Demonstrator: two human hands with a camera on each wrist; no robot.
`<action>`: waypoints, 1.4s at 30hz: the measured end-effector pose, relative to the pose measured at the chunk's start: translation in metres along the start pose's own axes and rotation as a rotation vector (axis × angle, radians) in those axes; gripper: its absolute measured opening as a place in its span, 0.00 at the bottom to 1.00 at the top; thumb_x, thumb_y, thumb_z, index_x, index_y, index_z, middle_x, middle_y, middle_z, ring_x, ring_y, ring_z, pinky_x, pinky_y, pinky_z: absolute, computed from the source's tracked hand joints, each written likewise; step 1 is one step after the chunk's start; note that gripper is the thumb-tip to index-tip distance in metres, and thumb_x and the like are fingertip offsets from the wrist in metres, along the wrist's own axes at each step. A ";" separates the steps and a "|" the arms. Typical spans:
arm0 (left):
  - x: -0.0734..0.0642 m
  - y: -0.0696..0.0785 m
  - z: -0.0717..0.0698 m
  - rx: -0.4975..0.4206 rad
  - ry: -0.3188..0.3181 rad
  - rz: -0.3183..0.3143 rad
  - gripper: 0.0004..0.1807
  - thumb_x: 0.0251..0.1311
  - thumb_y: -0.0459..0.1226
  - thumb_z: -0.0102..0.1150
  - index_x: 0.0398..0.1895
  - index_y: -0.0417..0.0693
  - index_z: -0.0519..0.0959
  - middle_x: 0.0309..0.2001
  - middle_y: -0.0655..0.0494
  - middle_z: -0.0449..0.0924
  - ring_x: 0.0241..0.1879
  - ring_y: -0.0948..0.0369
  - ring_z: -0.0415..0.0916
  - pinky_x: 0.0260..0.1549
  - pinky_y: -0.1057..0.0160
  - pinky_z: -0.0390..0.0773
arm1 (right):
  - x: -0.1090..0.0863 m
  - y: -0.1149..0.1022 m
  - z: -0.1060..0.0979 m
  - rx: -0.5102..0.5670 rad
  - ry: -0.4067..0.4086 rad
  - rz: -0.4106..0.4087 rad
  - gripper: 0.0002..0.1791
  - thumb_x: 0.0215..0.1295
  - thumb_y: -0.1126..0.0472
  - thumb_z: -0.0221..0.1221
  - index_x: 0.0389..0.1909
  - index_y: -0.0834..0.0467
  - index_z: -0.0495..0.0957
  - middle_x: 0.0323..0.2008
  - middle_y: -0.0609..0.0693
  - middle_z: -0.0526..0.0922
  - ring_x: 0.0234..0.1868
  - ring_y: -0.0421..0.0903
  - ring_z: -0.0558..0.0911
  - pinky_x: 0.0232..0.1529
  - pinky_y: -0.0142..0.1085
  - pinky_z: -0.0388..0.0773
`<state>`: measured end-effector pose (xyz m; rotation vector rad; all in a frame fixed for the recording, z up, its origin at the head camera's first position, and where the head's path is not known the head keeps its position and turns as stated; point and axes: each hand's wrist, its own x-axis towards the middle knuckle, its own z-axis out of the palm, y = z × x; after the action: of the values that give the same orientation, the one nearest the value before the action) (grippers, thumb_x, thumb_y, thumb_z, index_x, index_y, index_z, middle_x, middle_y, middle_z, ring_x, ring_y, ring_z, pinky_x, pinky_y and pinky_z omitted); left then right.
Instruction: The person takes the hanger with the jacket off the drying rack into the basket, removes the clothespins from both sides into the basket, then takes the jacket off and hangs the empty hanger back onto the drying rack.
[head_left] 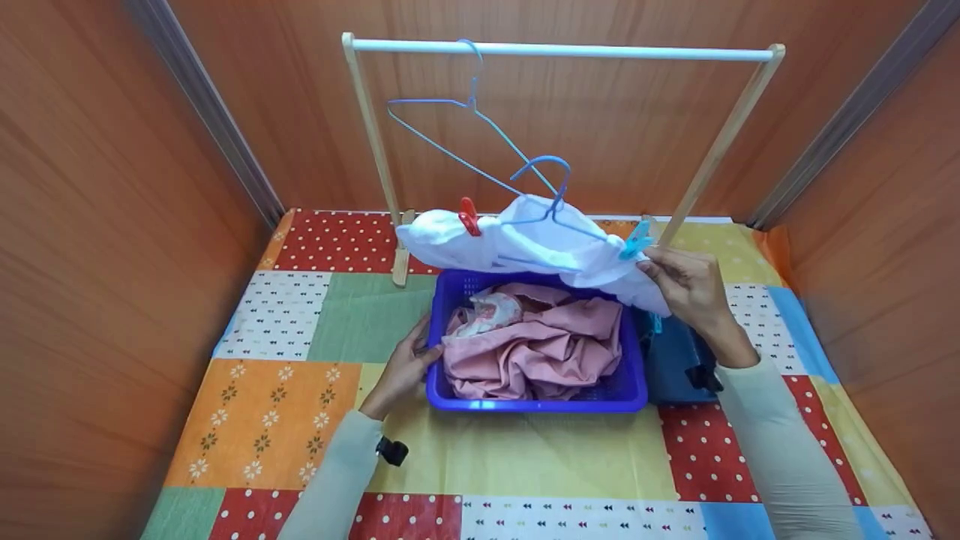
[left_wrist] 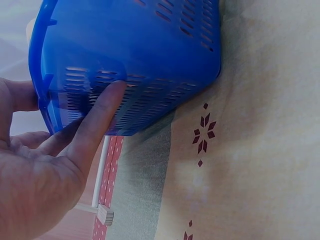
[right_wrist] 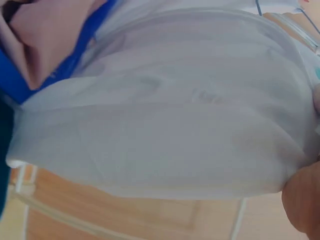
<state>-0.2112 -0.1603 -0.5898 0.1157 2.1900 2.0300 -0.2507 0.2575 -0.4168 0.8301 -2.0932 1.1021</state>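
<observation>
A white garment sits on a blue wire hanger above the basket, with a red clothespin and a light-blue clothespin on it. My right hand pinches the garment's right edge, just below the light-blue clothespin. Whether that hanger's hook catches the other hanger's lower bar, I cannot tell. My left hand grips the left side of a blue plastic basket, thumb at the rim and a finger along the outer wall. Pink cloth and a patterned white cloth lie inside.
Behind stands a rack with a white rod and wooden legs. A second hanger hangs from the rod. Right of the basket is a dark blue container, partly hidden. Wood-grain panels enclose the patchwork-patterned cloth.
</observation>
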 end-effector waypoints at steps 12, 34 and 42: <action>-0.002 0.000 0.002 -0.028 0.000 0.002 0.38 0.68 0.29 0.52 0.78 0.47 0.49 0.73 0.38 0.59 0.67 0.44 0.68 0.58 0.54 0.77 | -0.016 0.004 0.024 0.015 -0.104 0.122 0.10 0.51 0.82 0.63 0.35 0.74 0.84 0.30 0.66 0.86 0.32 0.29 0.80 0.36 0.15 0.72; -0.006 0.002 0.008 0.024 0.035 -0.037 0.36 0.70 0.34 0.52 0.76 0.35 0.49 0.70 0.32 0.63 0.68 0.43 0.66 0.66 0.48 0.67 | -0.062 0.081 0.055 -0.028 -0.239 0.185 0.09 0.59 0.71 0.64 0.41 0.64 0.86 0.38 0.58 0.89 0.37 0.41 0.85 0.40 0.16 0.72; -0.017 0.030 -0.021 0.334 0.058 -0.281 0.48 0.62 0.52 0.62 0.77 0.40 0.50 0.71 0.35 0.63 0.68 0.41 0.66 0.63 0.44 0.71 | -0.069 0.087 0.060 -0.010 -0.253 0.221 0.09 0.61 0.70 0.63 0.42 0.65 0.86 0.40 0.59 0.88 0.38 0.47 0.86 0.41 0.15 0.71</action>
<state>-0.1995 -0.1814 -0.5578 -0.2051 2.4037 1.5311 -0.2885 0.2618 -0.5369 0.7813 -2.4466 1.1476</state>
